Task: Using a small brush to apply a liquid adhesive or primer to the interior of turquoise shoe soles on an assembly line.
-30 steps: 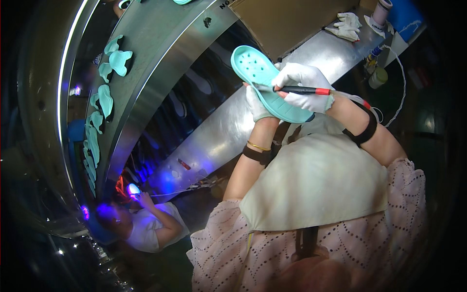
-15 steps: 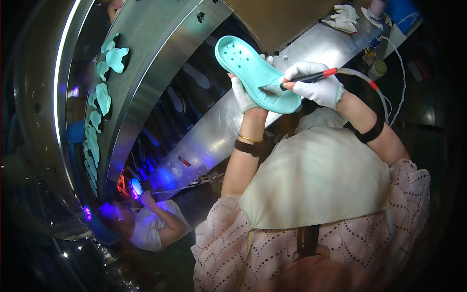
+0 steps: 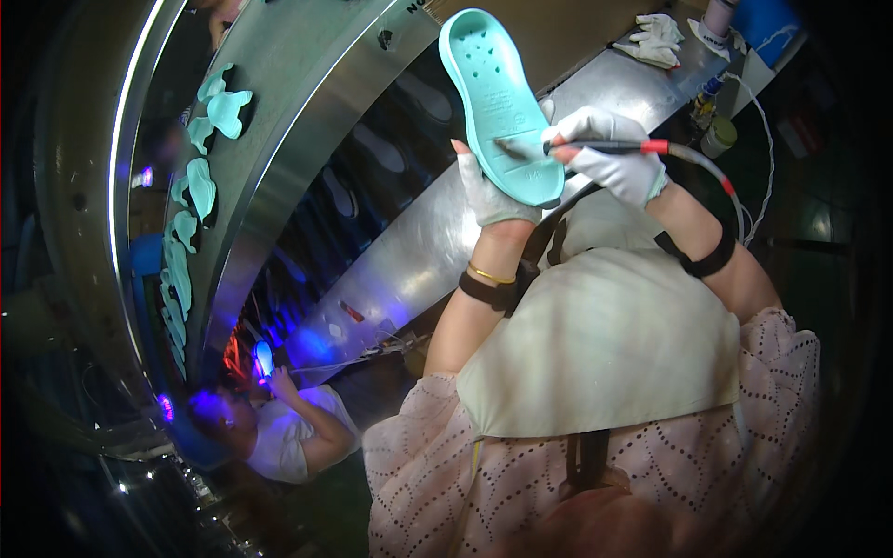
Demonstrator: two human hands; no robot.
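Note:
A turquoise shoe sole with small holes near its toe end is tilted up in front of me, its inner face toward me. My left hand, in a white fingertip-less glove, grips its heel end from below and the left side; some fingers are hidden behind it. My right hand, gloved likewise, pinches a brush with a black handle and red bands, fed by a clear hose. The bristles touch the inner face of the sole near the heel.
On the left, a curved green conveyor belt carries several turquoise shoe pieces. Beyond my hands runs a metal ledge. White gloves and a lidded jar lie at upper right. A co-worker at lower left holds another sole.
The sole has turned more upright and shifted slightly right, my left hand moving with it. The brush has stayed on the inner face, its handle now more level.

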